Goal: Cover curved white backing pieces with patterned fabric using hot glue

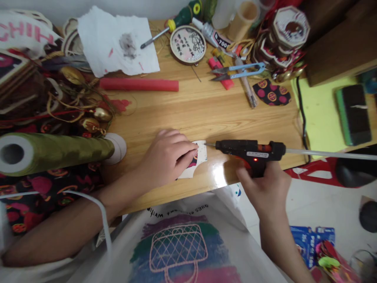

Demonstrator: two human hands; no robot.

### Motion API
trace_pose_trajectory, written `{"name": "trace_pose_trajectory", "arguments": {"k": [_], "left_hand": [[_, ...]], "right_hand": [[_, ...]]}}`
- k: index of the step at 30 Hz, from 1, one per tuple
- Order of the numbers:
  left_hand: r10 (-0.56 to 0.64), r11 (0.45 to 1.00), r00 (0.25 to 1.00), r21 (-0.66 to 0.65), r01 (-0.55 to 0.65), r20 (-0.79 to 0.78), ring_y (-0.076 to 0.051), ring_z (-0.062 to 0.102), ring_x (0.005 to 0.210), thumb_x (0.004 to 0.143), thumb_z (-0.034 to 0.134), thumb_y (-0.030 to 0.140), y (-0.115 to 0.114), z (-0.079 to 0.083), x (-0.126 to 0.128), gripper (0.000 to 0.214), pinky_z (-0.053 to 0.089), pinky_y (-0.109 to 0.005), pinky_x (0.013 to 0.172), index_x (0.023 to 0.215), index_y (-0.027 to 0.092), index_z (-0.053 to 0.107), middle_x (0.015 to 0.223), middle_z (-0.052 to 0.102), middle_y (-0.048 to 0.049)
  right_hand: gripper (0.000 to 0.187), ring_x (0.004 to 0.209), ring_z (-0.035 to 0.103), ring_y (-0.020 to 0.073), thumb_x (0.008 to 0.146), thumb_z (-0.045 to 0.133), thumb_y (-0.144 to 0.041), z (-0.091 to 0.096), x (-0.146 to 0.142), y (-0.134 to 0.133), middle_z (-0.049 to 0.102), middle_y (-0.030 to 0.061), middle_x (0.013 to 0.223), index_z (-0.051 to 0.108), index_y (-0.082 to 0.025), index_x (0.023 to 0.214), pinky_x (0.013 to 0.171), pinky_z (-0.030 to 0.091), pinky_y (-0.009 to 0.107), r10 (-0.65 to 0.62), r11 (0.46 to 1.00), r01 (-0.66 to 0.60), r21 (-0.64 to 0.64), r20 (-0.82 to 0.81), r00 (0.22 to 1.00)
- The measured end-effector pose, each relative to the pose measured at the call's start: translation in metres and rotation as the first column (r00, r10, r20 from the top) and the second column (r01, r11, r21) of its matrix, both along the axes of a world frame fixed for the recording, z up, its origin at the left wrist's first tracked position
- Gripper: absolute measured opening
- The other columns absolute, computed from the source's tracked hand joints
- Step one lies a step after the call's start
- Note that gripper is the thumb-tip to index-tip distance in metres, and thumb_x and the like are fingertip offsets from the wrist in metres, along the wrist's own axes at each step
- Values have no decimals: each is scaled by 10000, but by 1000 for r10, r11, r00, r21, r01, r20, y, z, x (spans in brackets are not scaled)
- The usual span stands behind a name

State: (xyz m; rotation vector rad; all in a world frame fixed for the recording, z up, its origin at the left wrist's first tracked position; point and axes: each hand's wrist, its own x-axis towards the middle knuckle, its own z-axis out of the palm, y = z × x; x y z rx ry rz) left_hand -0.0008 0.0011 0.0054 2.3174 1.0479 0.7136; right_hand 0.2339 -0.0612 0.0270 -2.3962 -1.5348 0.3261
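Observation:
My right hand (266, 188) is wrapped round the handle of a black hot glue gun (240, 147), whose small red light is lit. A long clear glue stick (330, 153) sticks out of its back end. The nozzle points left, at the edge of a small white piece (202, 152) on the wooden table. My left hand (172, 157) pinches that piece, thumb and forefinger at a patch of dark patterned fabric (193, 161) on it. Whether the nozzle touches the piece I cannot tell. The rest of the piece is hidden under my left hand.
Blue thread snips (247, 70), a glue tube (216, 37) and a dark fabric cutout (271, 92) lie at the back right. A red roll (138, 84) and a stained white cloth (118, 45) are behind. A green ribbon roll (64, 151) stands left; a phone (353, 114) is right.

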Motion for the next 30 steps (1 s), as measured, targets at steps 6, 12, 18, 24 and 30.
{"name": "trace_pose_trajectory", "arguments": {"k": [6, 12, 18, 24, 30], "left_hand": [[-3, 1000, 1000, 0, 3, 10, -167, 601, 706, 924, 542, 213, -1, 4, 1, 173, 432, -342, 704, 799, 188, 660, 739, 697, -23], [-18, 1000, 1000, 11, 18, 19, -172, 636, 736, 897, 520, 148, -1, 5, 1, 135, 452, -350, 728, 853, 189, 641, 784, 708, -25], [16, 999, 1000, 37, -16, 19, -166, 652, 734, 888, 525, 137, -1, 5, 2, 126, 467, -338, 725, 838, 192, 627, 788, 709, -17], [66, 990, 997, 125, -61, -35, -170, 648, 697, 881, 515, 141, -3, 6, 2, 134, 464, -343, 707, 814, 204, 613, 757, 709, -12], [203, 970, 975, 151, -189, -86, -199, 657, 735, 862, 521, 120, -6, 5, 0, 126, 485, -348, 702, 805, 192, 608, 776, 715, -36]], "right_hand": [[300, 493, 467, 140, 634, 615, -483, 5, 10, -3, 506, -51, 534, 454, -250, 733, 470, 365, 274, -63, 998, 64, -1, -260, 964], [334, 539, 447, 148, 629, 611, -496, 6, 14, 1, 492, -41, 590, 429, -256, 774, 507, 361, 294, -92, 996, 92, -8, -224, 970], [350, 525, 415, 143, 650, 586, -545, 9, 10, 9, 448, -37, 570, 381, -263, 679, 510, 342, 297, -77, 996, 68, -55, -191, 979], [363, 484, 390, 135, 659, 572, -580, 10, 9, 14, 433, -45, 512, 397, -262, 637, 478, 320, 282, -44, 998, 37, -43, -183, 982], [423, 534, 452, 160, 646, 605, -634, 5, 3, 21, 493, -16, 568, 406, -261, 652, 528, 376, 303, -76, 997, 76, -7, -136, 988]]}}
